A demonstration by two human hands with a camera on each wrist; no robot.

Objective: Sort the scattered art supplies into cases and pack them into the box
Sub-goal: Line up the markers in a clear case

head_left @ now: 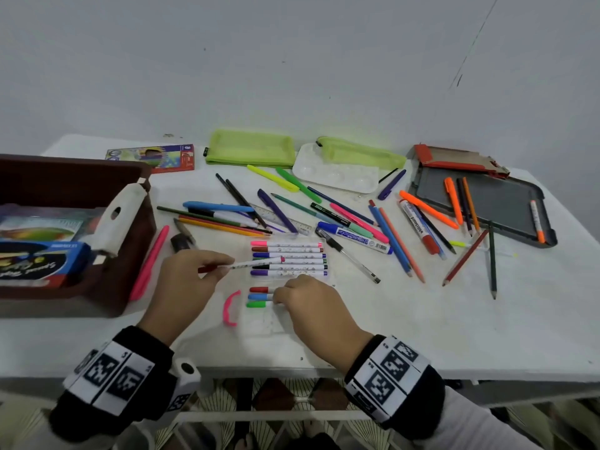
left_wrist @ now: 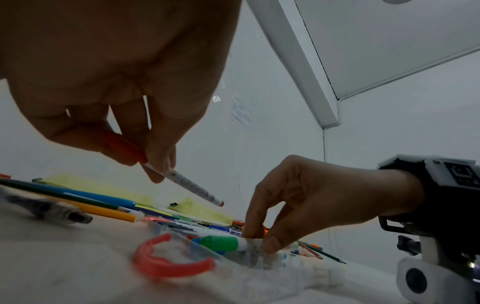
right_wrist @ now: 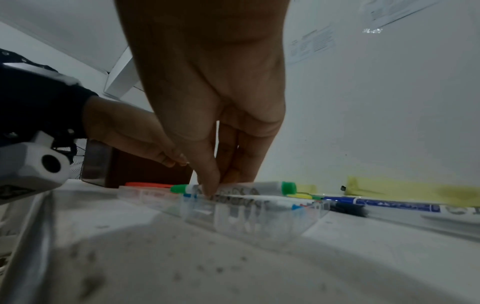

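clear thin plastic forms the marker case [head_left: 289,280], which lies open on the table [head_left: 422,319] near its front edge and looks light, flexible and prone to sliding, so it is best steadied by its rim. the left hand [head_left: 186,280] pinches a red-capped marker [head_left: 246,264] near the cap, barrel angled over the case, while the right hand [head_left: 308,300] pinches the green-capped marker [left_wrist: 221,243] seated in the lower row. markers are slim, white-barrelled, rigid and light; grasp mid-barrel, since smooth barrels probably roll.
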